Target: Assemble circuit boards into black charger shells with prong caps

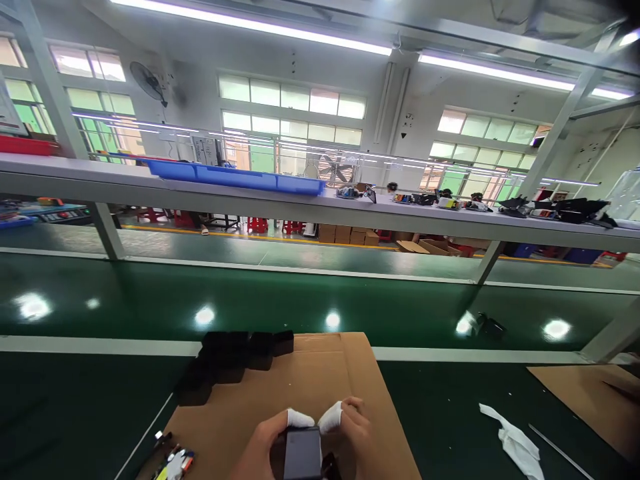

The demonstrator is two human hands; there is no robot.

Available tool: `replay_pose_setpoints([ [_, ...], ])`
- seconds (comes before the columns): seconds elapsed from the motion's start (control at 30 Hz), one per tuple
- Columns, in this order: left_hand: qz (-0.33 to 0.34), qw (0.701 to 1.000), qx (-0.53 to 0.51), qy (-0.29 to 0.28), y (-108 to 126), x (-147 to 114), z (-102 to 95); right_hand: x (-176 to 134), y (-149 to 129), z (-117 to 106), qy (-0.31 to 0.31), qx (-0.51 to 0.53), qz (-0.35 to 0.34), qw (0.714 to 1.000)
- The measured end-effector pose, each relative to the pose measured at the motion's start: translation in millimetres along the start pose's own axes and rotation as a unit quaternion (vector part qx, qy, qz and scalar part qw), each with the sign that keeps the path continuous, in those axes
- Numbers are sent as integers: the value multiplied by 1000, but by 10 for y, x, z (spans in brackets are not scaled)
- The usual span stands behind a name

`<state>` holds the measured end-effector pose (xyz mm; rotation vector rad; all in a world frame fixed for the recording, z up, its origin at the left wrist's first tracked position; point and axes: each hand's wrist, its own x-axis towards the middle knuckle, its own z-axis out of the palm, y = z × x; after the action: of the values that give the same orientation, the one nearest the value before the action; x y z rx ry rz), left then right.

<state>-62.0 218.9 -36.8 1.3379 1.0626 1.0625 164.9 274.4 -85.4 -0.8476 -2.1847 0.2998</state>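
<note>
My left hand [265,443] is closed around a dark grey rectangular box-shaped piece [303,453] at the bottom centre. Against its top end presses my right hand [354,432], fingers curled in. White coverings wrap the thumb tips of both hands, which almost meet above the piece. Beside it, under my right palm, is a small black part [330,465], mostly hidden, and whether it is joined to the piece I cannot tell. Beneath the hands lies a brown cardboard sheet [320,373]. Several black block-like pieces [227,357] sit in staggered rows along its far left edge.
Small mixed items [175,463] lie at the cardboard's lower left. To the right are a crumpled white cloth or tissue [517,443], a thin rod [560,452] and another cardboard sheet [590,407]. Beyond the green belt [280,300], a raised shelf [240,200] carries a blue tray [235,179].
</note>
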Motion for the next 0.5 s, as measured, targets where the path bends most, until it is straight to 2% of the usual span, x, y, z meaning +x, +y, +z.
replay_pose_setpoints([
  [0.17, 7, 999, -51, -19, -77, 12, 9, 52, -85, -63, 13, 43, -6, 999],
  [0.37, -2, 995, -85, -50, -49, 11, 25, 90, -245, -325, -39, 110, 15, 993],
  [0.5, -18, 997, -73, -29, -58, -24, 35, 130, -322, -381, -34, 101, 15, 994],
])
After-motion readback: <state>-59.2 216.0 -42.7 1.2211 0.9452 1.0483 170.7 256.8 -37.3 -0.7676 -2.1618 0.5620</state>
